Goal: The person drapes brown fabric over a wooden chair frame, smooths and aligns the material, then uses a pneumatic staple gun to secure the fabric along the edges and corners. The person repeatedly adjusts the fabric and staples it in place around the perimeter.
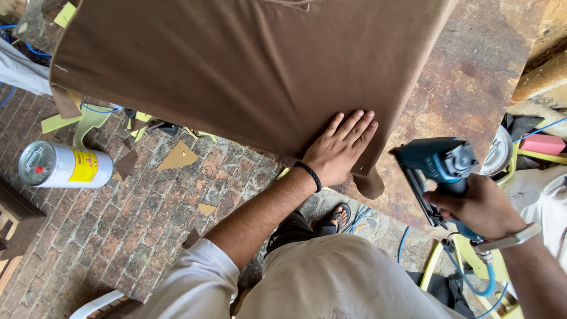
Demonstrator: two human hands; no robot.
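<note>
Brown fabric (236,65), draped over rusty worktable (472,77); left hand (339,147) flat, fingers together, pressing its lower edge. Right hand (481,207) clenched around blue pneumatic stapler (440,168), just beside. Step: fastening edge; next needs nose on fabric.

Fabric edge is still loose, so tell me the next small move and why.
Probably bring the blue pneumatic staple gun in the right hand across to the brown fabric edge beside the left hand. That hand lies flat on the cloth, while the gun hangs off to the side, its nose clear of the fabric.
</note>
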